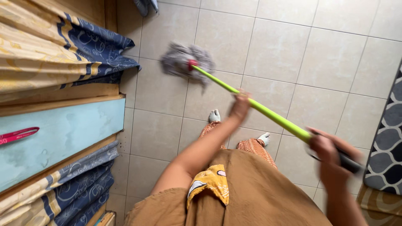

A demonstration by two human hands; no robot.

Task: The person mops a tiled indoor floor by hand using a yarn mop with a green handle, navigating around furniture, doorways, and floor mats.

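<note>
- Closest up is the person's loose brown cotton top [251, 188] with a yellow patch, filling the bottom.
- Pale square-tiled floor [318, 54] everywhere, folded blue-and-yellow patterned fabric [83, 46] stacked at the left.
- Long lime-green mop pole [268, 114] runs diagonally, its grey stringy mop head [184, 60] down on the tiles ahead of the feet.
- Right hand [331, 155] wrapped around the dark grip end; left hand [240, 104] closed round the pole mid-way, kinda blurry.

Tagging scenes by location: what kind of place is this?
Probably a home bedroom: tiled floor, bed with patterned sheets at one side, patterned rug at the other. Both hands hold a mop.
</note>
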